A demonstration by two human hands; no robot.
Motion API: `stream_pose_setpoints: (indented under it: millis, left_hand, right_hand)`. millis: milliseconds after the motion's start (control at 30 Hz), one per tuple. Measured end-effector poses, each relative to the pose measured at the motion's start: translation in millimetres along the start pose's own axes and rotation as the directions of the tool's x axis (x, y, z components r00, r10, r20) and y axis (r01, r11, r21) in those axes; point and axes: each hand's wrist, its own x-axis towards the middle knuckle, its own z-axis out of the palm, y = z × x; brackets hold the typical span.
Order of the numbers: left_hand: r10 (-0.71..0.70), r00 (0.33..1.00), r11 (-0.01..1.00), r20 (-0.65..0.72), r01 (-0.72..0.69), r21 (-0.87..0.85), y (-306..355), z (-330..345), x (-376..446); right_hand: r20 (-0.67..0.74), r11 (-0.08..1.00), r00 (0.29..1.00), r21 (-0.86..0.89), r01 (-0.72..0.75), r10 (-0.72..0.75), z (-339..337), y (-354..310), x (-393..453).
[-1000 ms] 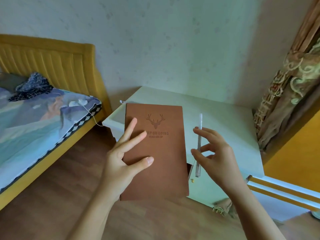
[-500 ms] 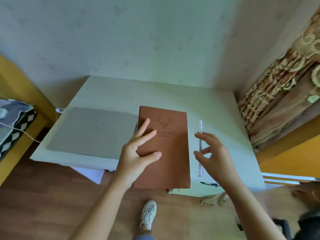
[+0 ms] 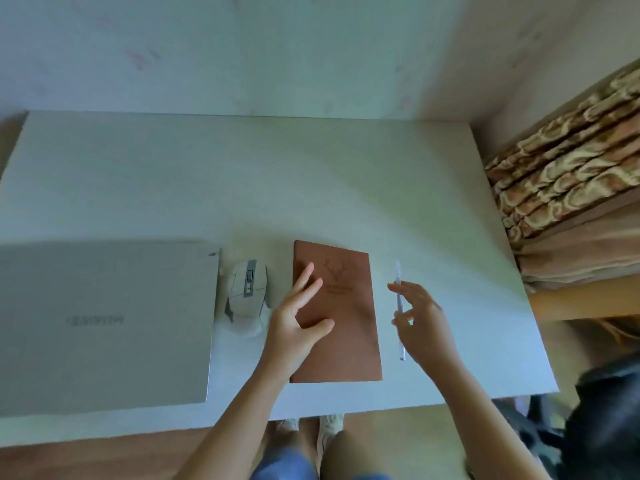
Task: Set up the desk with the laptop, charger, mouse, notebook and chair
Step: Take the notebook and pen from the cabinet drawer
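Observation:
A brown notebook (image 3: 346, 323) with a deer emblem is low over the white desk (image 3: 242, 174), right of centre; I cannot tell whether it touches the top. My left hand (image 3: 294, 327) grips its left edge, fingers spread on the cover. My right hand (image 3: 420, 323) pinches a thin clear pen (image 3: 399, 299) just right of the notebook. A closed silver laptop (image 3: 104, 323) lies at the desk's front left. A white mouse (image 3: 246, 292) sits between laptop and notebook. The black chair (image 3: 602, 424) shows at the bottom right. No charger is in view.
The desk stands against a pale wall (image 3: 277, 53). A patterned curtain (image 3: 568, 181) hangs at its right end, above an orange ledge (image 3: 588, 299). My legs and shoes (image 3: 329, 427) are at the desk's front edge, on a wooden floor.
My view swung from the bed to straight above the desk. Both hands carried the notebook and pen over the desk top, and the mouse came into view.

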Motion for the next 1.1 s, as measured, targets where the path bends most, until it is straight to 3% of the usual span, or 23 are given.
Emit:
stream_pose_setpoints:
  millis: [200, 600, 800, 967, 1100]
  left_hand:
    - [-0.067, 0.997, 0.996, -0.026, 0.068, 0.050, -25, 2, 8]
    - [-0.054, 0.998, 0.955, -0.030, 0.060, 0.289, -45, 5, 11]
    - [-0.028, 0.997, 0.769, 0.070, -0.024, 0.639, -41, 5, 7]
    - [-0.095, 0.991, 0.656, 0.090, -0.006, 0.755, -29, 6, 6]
    - [-0.052, 0.996, 0.653, 0.071, -0.020, 0.757, -4, 9, -1]
  right_hand:
    - [0.043, 0.995, 0.995, -0.046, -0.083, 0.085, 14, 20, 20]
    - [0.116, 0.990, 0.993, -0.143, 0.008, 0.009, 25, 31, 29]
    - [0.192, 0.979, 0.981, -0.195, 0.054, -0.016, 17, 35, 28]
    - [0.220, 0.970, 0.975, -0.229, 0.086, -0.034, -9, 30, 18]
    - [0.139, 0.973, 0.984, -0.189, 0.132, -0.107, -34, 20, -1]
